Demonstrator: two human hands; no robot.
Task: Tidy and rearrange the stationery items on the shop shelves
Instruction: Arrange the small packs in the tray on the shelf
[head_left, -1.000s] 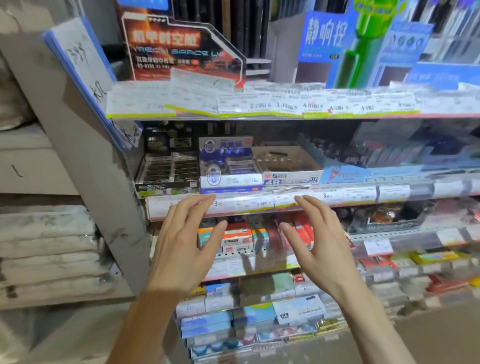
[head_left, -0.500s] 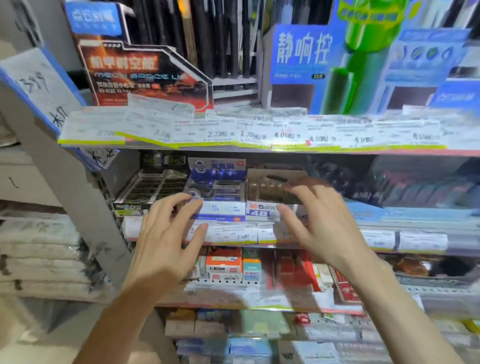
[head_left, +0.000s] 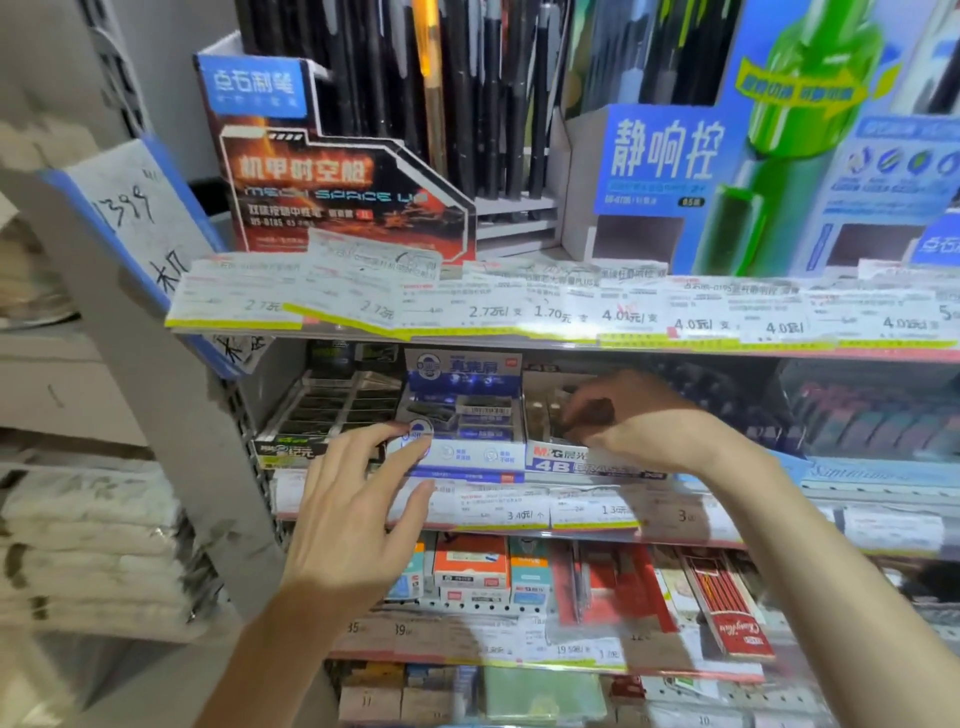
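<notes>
Three open display boxes stand side by side on the middle shelf: a black-green box (head_left: 332, 410), a blue-white eraser box (head_left: 467, 452) and a brown 4B eraser box (head_left: 550, 462). My left hand (head_left: 353, 509) is spread in front of the shelf, its index fingertip touching the front left corner of the blue-white box. My right hand (head_left: 634, 421) reaches into the 4B box from the right, with fingers curled down among its small erasers. Blur and shadow hide whether the fingertips pinch one.
Price tags (head_left: 519, 512) line the shelf edge under my hands. Above, a shelf carries tall pen displays, one red (head_left: 343, 192) and one blue-green (head_left: 660, 156). Below sit orange and teal boxes (head_left: 470, 566) and a red pencil pack (head_left: 727, 608). A grey upright (head_left: 156, 415) bounds the left.
Both hands have risen from the lower shelf to the middle one. The right hand went into the 4B box; the left came to the blue-white box front. The view moved closer.
</notes>
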